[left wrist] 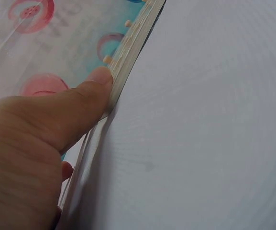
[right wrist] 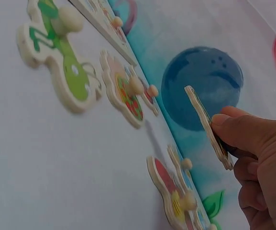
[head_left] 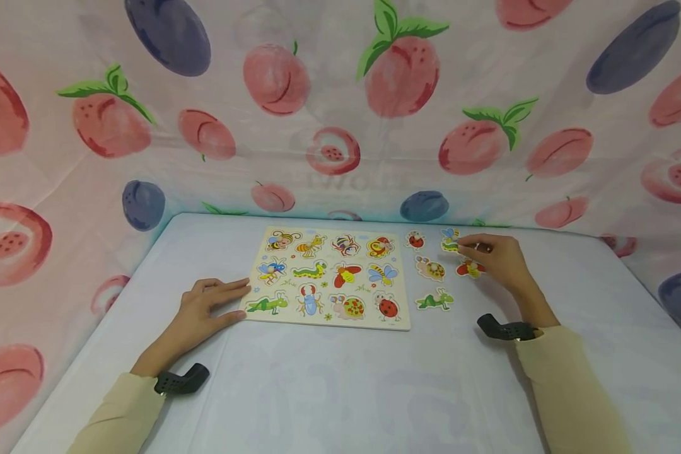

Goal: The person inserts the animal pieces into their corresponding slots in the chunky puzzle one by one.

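A wooden insect peg puzzle board [head_left: 286,293] lies flat on the table. My left hand [head_left: 212,306] touches its left side with extended fingers; in the left wrist view the thumb [left wrist: 87,98] rests at the board's corner. To the right of the board, my right hand [head_left: 502,261] pinches a small green-and-yellow puzzle piece [head_left: 450,246], apparently a caterpillar. The right wrist view shows this piece [right wrist: 202,112] edge-on, raised off the table, its printed face mostly hidden. Beneath and beside that hand lie a red-winged insect piece [head_left: 468,269] and a blue-winged piece [head_left: 449,233].
Between board and right hand are a ladybug piece [head_left: 415,240], a snail piece [head_left: 430,268] and a grasshopper piece [head_left: 434,299], each with a wooden knob. A white cloth covers the table [head_left: 340,391]. Behind it hangs a fruit-print curtain [head_left: 340,94].
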Available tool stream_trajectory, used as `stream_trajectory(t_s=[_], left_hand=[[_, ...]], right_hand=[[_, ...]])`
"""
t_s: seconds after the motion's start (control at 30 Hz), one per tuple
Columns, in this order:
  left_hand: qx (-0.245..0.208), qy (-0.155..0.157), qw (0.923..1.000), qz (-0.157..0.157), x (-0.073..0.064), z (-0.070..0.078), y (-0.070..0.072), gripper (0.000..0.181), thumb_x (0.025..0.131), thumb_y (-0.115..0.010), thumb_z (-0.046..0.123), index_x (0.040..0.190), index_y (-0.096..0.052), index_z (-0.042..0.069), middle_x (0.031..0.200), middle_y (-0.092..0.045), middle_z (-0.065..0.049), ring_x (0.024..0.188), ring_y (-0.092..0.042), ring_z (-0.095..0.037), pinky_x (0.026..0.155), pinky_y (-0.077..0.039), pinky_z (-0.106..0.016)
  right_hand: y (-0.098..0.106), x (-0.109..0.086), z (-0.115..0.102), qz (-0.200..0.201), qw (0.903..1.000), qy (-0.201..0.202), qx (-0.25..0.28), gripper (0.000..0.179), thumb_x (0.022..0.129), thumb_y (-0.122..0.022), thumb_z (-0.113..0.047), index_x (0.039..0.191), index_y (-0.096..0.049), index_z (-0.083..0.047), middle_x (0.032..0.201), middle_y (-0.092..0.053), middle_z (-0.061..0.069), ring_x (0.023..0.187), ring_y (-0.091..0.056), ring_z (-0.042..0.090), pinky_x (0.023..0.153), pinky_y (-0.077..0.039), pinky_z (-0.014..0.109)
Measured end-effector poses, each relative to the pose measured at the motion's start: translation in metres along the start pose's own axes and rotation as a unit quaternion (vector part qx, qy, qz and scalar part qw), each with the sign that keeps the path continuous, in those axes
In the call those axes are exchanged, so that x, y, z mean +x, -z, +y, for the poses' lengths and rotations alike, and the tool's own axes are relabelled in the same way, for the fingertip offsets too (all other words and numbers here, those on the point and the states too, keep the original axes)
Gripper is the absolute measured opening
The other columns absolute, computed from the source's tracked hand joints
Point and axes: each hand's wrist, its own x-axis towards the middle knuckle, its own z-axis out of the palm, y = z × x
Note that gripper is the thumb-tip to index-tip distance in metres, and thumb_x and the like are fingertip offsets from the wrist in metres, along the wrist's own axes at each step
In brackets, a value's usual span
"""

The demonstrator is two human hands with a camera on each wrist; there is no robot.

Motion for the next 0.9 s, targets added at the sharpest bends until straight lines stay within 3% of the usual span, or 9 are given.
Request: stream_trajectory(t_s=[0.3,0.53,0.73,0.9], left_hand=[[-0.005,-0.007,1.0000,0.002,0.000,-0.003,-0.001,0.050,0.085,-0.073,0.029,0.131,-0.060,0.015,0.141,-0.050,-0.002,0.119,-0.035,-0.031,0.083,-0.021,-0.049],[0.000,-0.011,0.9999,0.005,0.001,-0.003,-0.001,0.051,0.084,-0.074,0.028,0.131,-0.060,0.014,0.140,-0.051,-0.002,0.117,-0.037,-0.030,0.081,-0.022,-0.048],[0.002,-0.002,1.0000,0.000,0.000,-0.002,-0.001,0.051,0.085,-0.073,0.031,0.132,-0.060,0.015,0.141,-0.051,-0.002,0.119,-0.035,-0.031,0.083,-0.021,-0.050],[0.005,0.001,1.0000,-0.001,0.000,-0.001,-0.001,0.052,0.085,-0.074,0.030,0.132,-0.060,0.014,0.141,-0.051,-0.003,0.119,-0.035,-0.032,0.083,-0.021,-0.050]], right_hand=[[-0.017,0.012,-0.006,0.007,0.9988,0.048,0.007,0.021,0.086,-0.073,-0.024,0.102,-0.075,-0.011,0.084,-0.063,0.007,0.070,-0.046,0.023,0.046,-0.036,0.030],[-0.022,0.010,-0.025,-0.019,0.9971,0.060,0.044,0.024,0.087,-0.072,-0.024,0.106,-0.074,-0.009,0.070,-0.050,0.010,0.057,-0.043,0.019,0.038,-0.036,0.025],[-0.029,0.014,-0.035,-0.020,0.9964,0.063,0.054,0.023,0.086,-0.073,-0.026,0.104,-0.075,-0.011,0.072,-0.055,0.009,0.054,-0.041,0.018,0.036,-0.029,0.026],[-0.039,0.018,-0.045,-0.021,0.9942,0.082,0.065,0.021,0.086,-0.074,-0.022,0.103,-0.075,-0.010,0.080,-0.063,0.006,0.059,-0.041,0.020,0.044,-0.031,0.030]])
